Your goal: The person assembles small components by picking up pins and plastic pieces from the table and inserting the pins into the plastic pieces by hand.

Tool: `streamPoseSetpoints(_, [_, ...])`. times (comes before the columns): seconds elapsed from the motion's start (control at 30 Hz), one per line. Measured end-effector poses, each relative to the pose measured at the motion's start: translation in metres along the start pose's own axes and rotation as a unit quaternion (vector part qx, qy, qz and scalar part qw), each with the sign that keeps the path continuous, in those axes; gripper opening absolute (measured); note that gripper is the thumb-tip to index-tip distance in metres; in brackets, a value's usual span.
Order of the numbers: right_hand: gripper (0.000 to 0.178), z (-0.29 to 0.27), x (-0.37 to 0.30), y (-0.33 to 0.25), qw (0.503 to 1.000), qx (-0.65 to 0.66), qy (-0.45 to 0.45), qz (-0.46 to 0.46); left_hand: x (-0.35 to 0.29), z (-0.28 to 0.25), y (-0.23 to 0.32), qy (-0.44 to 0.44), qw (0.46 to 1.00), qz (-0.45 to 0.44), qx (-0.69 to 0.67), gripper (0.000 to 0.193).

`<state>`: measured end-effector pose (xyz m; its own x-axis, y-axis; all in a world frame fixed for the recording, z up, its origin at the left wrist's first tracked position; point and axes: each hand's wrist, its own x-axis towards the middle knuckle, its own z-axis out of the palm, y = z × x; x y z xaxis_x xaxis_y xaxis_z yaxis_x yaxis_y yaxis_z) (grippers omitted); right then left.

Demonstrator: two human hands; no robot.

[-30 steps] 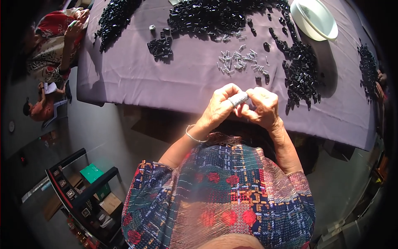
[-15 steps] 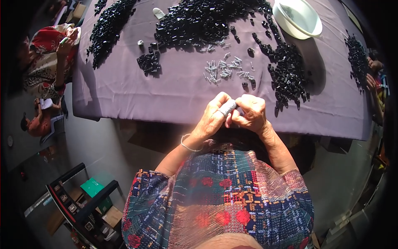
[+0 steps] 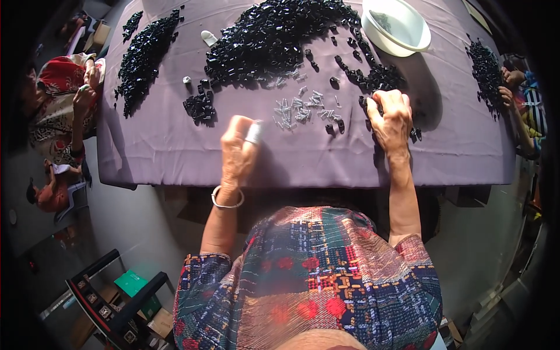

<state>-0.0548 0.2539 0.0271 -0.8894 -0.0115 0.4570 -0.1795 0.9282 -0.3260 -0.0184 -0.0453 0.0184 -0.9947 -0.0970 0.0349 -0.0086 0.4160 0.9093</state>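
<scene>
While the left hand hangs slightly blurred over the near side of the worktop, its fingers are curled in, and from here I cannot tell whether anything small is pinched there. A white wrapping sleeves one of its digits, the long axis running mostly near to far, with the far end leaning right. The right hand is bent down over the near part of the right-hand heap of black pieces, thumb and fingertips among them; whether it has closed on one, I cannot see.

That heap trails from far left toward near right, its small pieces pointing every which way, and the hand covers part of it. Left of the right hand lie two loose black pieces, both standing longer near to far than across. Just beyond them, between the two hands, are scattered silvery pins: those at the left slant various ways, while a lone one at the right lies nearly near to far.

Farther back sprawls the big black heap, with a white tub to its right and a small black cluster near its left end.
</scene>
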Motion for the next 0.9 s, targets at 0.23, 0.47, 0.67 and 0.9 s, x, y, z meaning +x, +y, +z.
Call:
streamPoseSetpoints(0.23, [0.016, 0.027, 0.002, -0.005, 0.998, -0.052, -0.032, -0.014, 0.041, -0.043, -0.031, 0.106, 0.924, 0.147, 0.337, 0.01])
streamPoseSetpoints(0.47, [0.014, 0.023, 0.002, -0.01, 0.988, -0.062, 0.042, -0.135, 0.033, -0.029, -0.004, 0.189, 0.908, 0.216, 0.305, 0.022])
streamPoseSetpoints(0.67, [0.015, -0.014, -0.019, -0.06, 0.939, 0.236, -0.134, -0.209, -0.024, 0.032, 0.042, -0.116, 0.96, -0.068, -0.245, 0.021])
streamPoseSetpoints(0.9, [0.013, -0.016, -0.036, -0.062, 0.879, 0.382, -0.276, -0.065, -0.031, 0.035, 0.033, -0.256, 0.914, -0.15, -0.276, 0.015])
